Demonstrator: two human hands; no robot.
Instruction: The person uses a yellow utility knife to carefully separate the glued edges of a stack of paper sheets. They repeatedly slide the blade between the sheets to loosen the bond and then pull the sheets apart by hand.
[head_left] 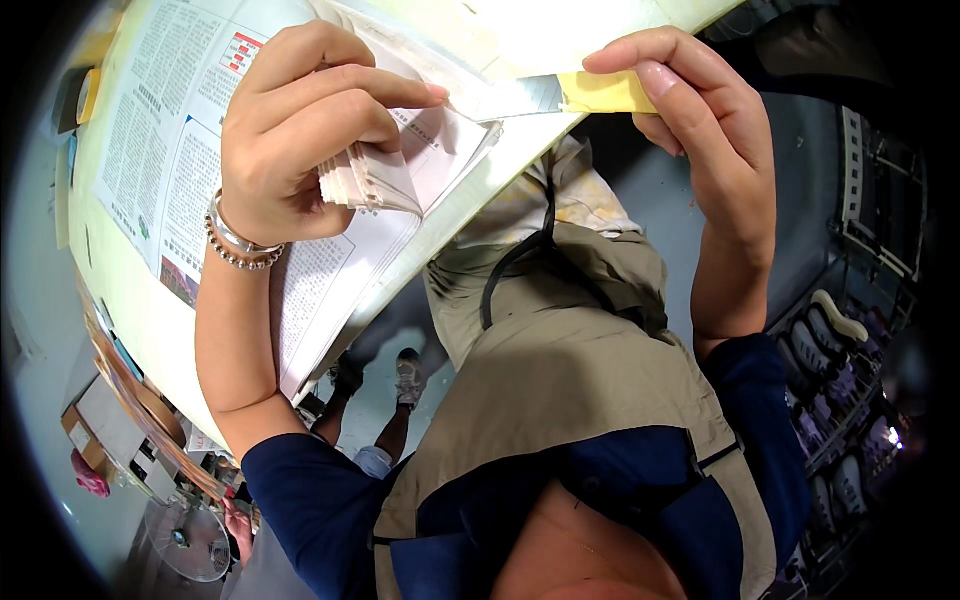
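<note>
My left hand (pixel 300 140) is closed around a stack of thin, pale pinkish layered pieces (pixel 368 185), with its index finger stretched toward the blade. In my right hand (pixel 705 120), thumb and fingers pinch the yellow wrapped end (pixel 610 93) of a flat cutter blade (pixel 528 96). The bare metal points left, its tip at the pale material near the table edge. More pale sheets (pixel 440 150) lie under my left hand, over printed newspaper (pixel 165 110). What the pieces are made of is hard to tell.
The cream table (pixel 125 290) has its edge running diagonally before my apron (pixel 560 350). A tape roll (pixel 88 97) sits at the far left. To the right stands a rack with shoes (pixel 835 345). Another person's legs (pixel 400 410), a fan (pixel 188 538) and a cardboard box (pixel 88 430) show lower left.
</note>
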